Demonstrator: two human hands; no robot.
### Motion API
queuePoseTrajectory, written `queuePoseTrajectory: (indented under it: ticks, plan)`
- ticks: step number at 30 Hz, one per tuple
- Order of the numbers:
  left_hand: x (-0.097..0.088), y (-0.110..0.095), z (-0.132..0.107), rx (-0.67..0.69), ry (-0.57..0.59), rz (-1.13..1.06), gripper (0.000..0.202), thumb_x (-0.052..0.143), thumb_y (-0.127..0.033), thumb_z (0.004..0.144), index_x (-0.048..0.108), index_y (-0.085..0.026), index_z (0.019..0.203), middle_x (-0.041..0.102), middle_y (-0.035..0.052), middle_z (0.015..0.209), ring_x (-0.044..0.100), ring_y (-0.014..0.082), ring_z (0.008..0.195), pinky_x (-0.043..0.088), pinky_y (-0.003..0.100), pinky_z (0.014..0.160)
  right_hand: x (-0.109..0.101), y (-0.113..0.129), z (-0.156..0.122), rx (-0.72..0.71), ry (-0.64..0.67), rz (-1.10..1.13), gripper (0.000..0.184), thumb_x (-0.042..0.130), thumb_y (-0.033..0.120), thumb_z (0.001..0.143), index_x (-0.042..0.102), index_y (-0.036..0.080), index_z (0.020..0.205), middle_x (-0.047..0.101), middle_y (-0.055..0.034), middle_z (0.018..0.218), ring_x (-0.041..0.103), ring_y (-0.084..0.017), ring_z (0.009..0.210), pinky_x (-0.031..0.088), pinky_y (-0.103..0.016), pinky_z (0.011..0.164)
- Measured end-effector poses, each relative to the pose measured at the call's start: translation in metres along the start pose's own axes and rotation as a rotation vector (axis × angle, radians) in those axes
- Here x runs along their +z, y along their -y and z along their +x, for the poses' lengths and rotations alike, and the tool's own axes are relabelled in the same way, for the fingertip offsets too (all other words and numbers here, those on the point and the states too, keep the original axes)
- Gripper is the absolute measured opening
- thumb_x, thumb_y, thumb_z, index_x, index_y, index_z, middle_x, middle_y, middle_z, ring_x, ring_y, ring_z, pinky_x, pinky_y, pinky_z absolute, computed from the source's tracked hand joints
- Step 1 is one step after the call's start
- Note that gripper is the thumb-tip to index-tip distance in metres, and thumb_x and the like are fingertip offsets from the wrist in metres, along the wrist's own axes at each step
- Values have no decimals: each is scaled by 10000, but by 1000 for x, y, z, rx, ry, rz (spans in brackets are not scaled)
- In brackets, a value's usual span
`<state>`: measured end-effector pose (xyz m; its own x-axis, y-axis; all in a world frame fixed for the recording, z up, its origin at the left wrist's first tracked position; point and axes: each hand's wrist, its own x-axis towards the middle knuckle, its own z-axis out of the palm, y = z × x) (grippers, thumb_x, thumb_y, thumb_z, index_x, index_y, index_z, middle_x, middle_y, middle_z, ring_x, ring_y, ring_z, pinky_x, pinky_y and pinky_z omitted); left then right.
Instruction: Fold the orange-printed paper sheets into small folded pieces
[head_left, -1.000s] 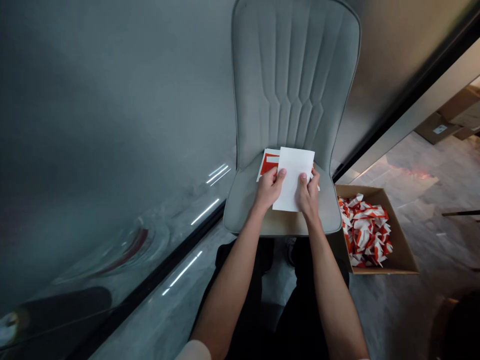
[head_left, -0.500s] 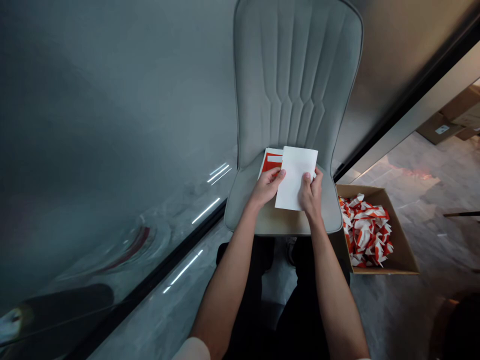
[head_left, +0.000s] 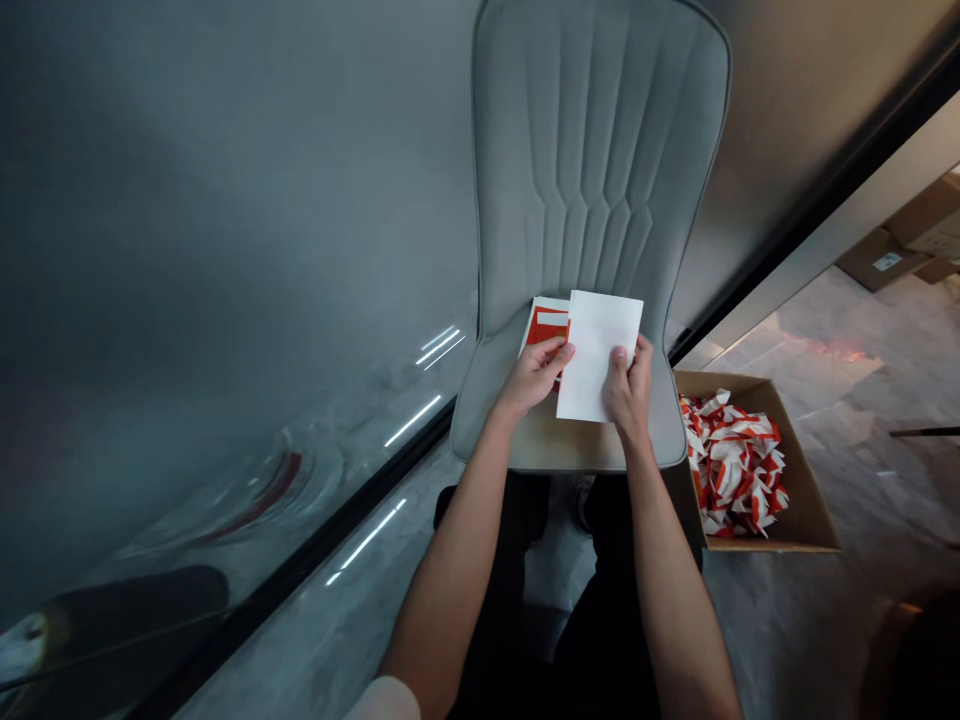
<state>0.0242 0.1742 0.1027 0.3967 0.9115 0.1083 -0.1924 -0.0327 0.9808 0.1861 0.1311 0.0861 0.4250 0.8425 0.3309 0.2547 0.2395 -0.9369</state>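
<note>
One white sheet (head_left: 598, 355) over red-printed sheet (head_left: 544, 326), left hand (head_left: 534, 375), right hand (head_left: 628, 385)

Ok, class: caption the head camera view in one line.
Left hand and right hand hold a white sheet above a red-printed sheet on a grey chair, beside a cardboard box of red-and-white pieces.

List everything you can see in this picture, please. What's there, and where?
grey upholstered chair: one, grey, centre
white paper sheet: one, white, in the right hand above the seat
red-and-white printed sheet: at least one, red and white, behind the white sheet
open cardboard box: one, brown, on the floor right of the chair
folded pieces: many, red and white, inside that box
distant cardboard boxes: a few, brown, far upper right
stone-look floor: pale grey, right of the chair
glossy panel: one, dark grey, left
black trousers: one pair, black, below the chair
left hand: one, on the printed sheet
right hand: one, gripping the white sheet
</note>
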Motion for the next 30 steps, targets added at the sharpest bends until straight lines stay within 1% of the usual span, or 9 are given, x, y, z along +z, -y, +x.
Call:
queuePoseTrajectory:
  ticks: [3,6,10,14,16,19,23,30]
  plan:
    - [0,1,0,14,9,10,423,689,-592,929,710,-170,963,704,36,814,623,145,697,524,243,623,0,-1,0,3,-4,-8,547,497,617,1013,485,230,1401,669,-142,1310,657,-268,1173,521,-413,996]
    - [-1,3,1,22,19,26,435,679,-602,931,706,-169,946,698,33,811,614,145,696,524,248,633,-1,-1,1,15,1,-21,565,498,629,1009,477,231,1410,667,-140,1320,655,-270,1169,513,-428,1016]
    - [-2,4,1,36,28,50,423,662,-598,945,685,-178,899,661,19,779,586,133,671,505,242,624,-1,-1,1,18,8,-38,586,492,642,1009,463,226,1420,658,-146,1332,654,-273,1169,502,-449,1042]
    - [-2,4,1,23,38,69,424,646,-612,947,677,-190,911,652,17,781,583,137,668,494,241,600,-2,0,1,5,14,-36,584,495,641,1009,466,221,1413,651,-150,1340,629,-280,1226,484,-451,1069]
    - [-3,5,0,3,43,66,428,645,-619,944,671,-193,916,649,16,778,584,139,665,492,240,585,-3,-1,1,3,17,-40,585,502,643,1006,468,224,1413,653,-146,1339,629,-279,1220,481,-448,1067]
    - [-4,6,0,-3,47,67,421,650,-610,947,662,-190,911,642,15,775,585,136,666,488,234,574,-3,-2,2,-7,12,-53,571,506,637,1008,479,227,1405,658,-142,1330,650,-271,1158,496,-430,1027]
    - [-6,9,1,22,71,88,414,637,-589,965,672,-177,945,664,27,819,607,135,701,495,232,600,-4,-3,2,-27,4,-71,566,510,636,1007,498,221,1392,669,-143,1304,667,-265,1103,511,-398,956]
    - [-7,12,1,-7,100,99,415,635,-578,965,642,-164,954,673,33,810,632,153,712,511,241,606,-6,-5,4,-30,-4,-144,593,514,658,994,516,201,1371,714,-116,1135,668,-248,970,515,-363,841]
